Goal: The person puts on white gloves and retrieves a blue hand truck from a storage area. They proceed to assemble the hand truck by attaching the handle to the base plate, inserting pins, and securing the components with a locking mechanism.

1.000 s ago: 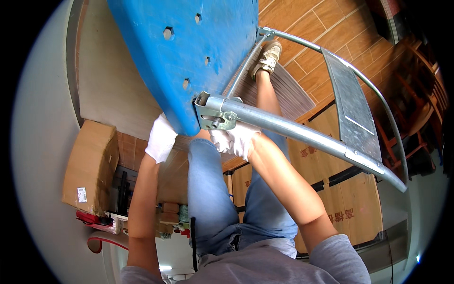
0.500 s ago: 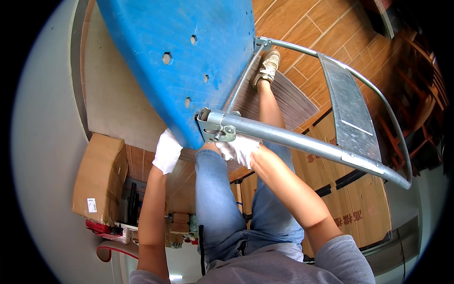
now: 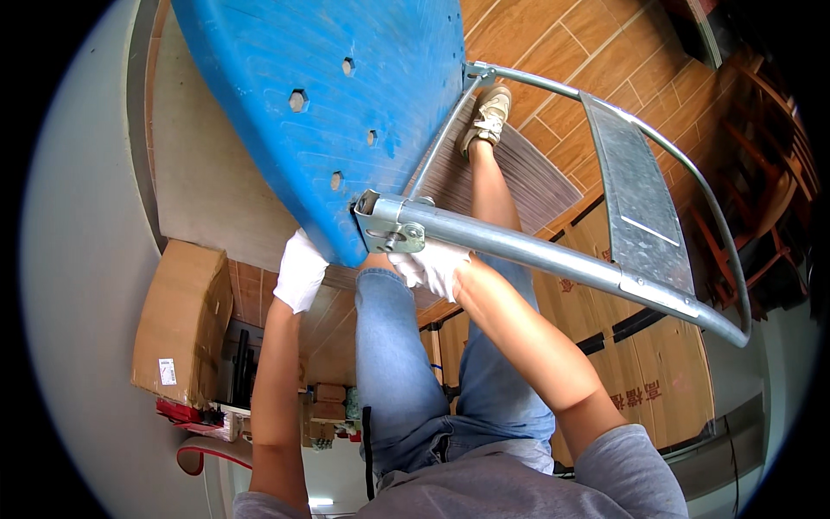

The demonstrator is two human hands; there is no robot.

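A blue plastic chair seat [image 3: 320, 112] with several bolt holes fills the upper middle, seen from its underside. A silver metal tube frame [image 3: 553, 255] with a bracket [image 3: 389, 227] at its end meets the seat's lower corner. My left hand [image 3: 299, 270], in a white glove, grips the seat's lower edge. My right hand [image 3: 430, 266], also gloved, is closed under the tube right beside the bracket. A flat metal crossplate [image 3: 640, 208] spans the frame's curved loop on the right.
A cardboard box [image 3: 177, 324] stands at lower left beside red tools and small boxes. Flattened cardboard sheets [image 3: 657, 372] lie on the wood-look floor at right. My jeans-clad legs stretch ahead, one shoe [image 3: 489, 114] near the frame. Wooden chairs [image 3: 761, 199] sit far right.
The seat and frame have shifted slightly down and left in view, with both hands moving along. Grips look unchanged.
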